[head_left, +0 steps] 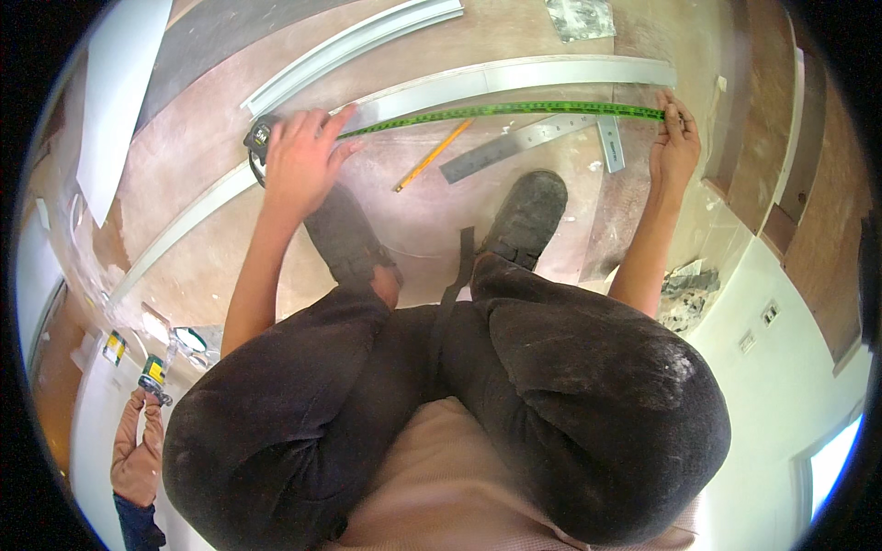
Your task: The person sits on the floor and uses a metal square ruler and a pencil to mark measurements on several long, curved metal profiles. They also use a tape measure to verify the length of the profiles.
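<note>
A tape measure with a dark case [262, 136] lies at the left end of a long pale metal strip [514, 75]. Over the case curves my left hand [305, 161], gripping it, its thumb and forefinger apart. The green tape blade [487, 111] is pulled out to the right, just on the near side of the strip. Its far right end is pinched in the fingers of my right hand [675, 138], by the strip's right end. Between my hands lie a yellow-orange pencil [432, 156] and a steel try square [514, 147].
A second grooved metal profile [358, 48] lies farther off. My dark shoes [525, 216] stand near the square. Rubble [689, 294] sits by the right wall. At lower left another person [136, 450] holds a green and yellow object [153, 372]. A white sheet [115, 101] stands upper left.
</note>
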Motion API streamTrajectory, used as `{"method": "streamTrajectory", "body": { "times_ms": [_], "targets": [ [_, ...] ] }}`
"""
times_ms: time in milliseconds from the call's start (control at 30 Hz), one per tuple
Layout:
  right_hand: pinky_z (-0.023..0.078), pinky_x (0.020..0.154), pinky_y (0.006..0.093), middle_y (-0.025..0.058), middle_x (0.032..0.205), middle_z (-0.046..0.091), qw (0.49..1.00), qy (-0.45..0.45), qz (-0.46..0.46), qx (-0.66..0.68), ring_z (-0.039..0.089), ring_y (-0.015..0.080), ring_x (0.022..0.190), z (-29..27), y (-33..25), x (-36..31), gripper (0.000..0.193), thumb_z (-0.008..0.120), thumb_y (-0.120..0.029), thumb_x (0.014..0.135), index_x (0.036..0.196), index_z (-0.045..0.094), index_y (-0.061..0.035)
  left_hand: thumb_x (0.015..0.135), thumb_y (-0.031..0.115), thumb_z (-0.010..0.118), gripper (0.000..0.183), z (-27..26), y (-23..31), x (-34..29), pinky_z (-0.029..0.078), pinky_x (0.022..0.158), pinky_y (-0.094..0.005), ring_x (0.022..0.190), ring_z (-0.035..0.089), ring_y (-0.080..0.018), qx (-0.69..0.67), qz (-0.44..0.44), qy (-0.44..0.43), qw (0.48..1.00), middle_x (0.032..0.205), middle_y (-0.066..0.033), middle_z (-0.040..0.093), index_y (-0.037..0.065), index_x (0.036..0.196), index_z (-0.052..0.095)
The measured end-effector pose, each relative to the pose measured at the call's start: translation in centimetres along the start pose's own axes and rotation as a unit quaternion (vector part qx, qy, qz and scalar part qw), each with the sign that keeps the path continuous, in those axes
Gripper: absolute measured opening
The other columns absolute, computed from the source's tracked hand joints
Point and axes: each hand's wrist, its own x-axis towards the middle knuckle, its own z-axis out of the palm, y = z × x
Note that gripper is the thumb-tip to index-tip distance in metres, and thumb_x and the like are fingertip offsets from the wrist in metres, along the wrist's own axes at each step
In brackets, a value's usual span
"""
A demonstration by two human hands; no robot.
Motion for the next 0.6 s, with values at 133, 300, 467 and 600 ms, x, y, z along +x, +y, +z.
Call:
{"method": "streamTrajectory", "body": {
  "times_ms": [133, 300, 467, 600],
  "targets": [
    [0.056, 0.111, 0.0358, 0.0262, 0.129, 0.071, 1.0, 0.005, -0.014, -0.001, 0.07, 0.0297, 0.122, -2.4, 0.1, 1.7, 0.021, 0.064, 0.002, 0.106, 0.122, 0.064, 0.0151, 0.093, 0.04, 0.077, 0.05, -0.3, -3.9, -0.6, 0.043, 0.112, -0.0527, 0.13, 0.059, -0.0306, 0.023, 0.029, 0.025, 0.999, 0.132, -0.0066, 0.067, 0.018, 0.137, 0.069],
    [0.053, 0.088, 0.0273, 0.0144, 0.112, 0.078, 0.971, 0.027, -0.092, -0.219, 0.07, 0.0182, 0.1, -2.5, 0.3, 4.3, 0.02, 0.077, -0.004, 0.1, 0.116, 0.073, 0.006, 0.086, 0.029, 0.084, 0.038, 2.4, -8.7, -2.7, 0.043, 0.108, -0.0546, 0.13, 0.057, -0.0311, -0.071, 0.013, 0.068, 0.995, 0.133, -0.0035, 0.065, 0.015, 0.119, 0.071],
    [0.047, 0.078, 0.0259, 0.0058, 0.1, 0.076, 0.967, 0.035, -0.138, -0.213, 0.062, 0.0112, 0.088, -2.6, 2.7, 7.2, 0.022, 0.086, -0.011, 0.094, 0.111, 0.079, 0.0012, 0.085, 0.031, 0.085, 0.031, 1.5, -7.1, -2.0, 0.042, 0.103, -0.0531, 0.126, 0.055, -0.0324, 0.014, 0.017, 0.088, 0.996, 0.132, -0.0011, 0.064, 0.017, 0.109, 0.07],
    [0.055, 0.076, 0.0284, 0.0075, 0.097, 0.077, 0.946, 0.058, -0.166, -0.271, 0.071, 0.0159, 0.086, -2.1, 3.7, 8.6, 0.027, 0.091, -0.019, 0.089, 0.108, 0.083, -0.0016, 0.083, 0.037, 0.086, 0.033, 1.6, -6.5, -3.0, 0.04, 0.102, -0.05, 0.126, 0.054, -0.0303, 0.052, 0.005, 0.115, 0.992, 0.132, -0.0007, 0.064, 0.021, 0.109, 0.073]
  ]
}}
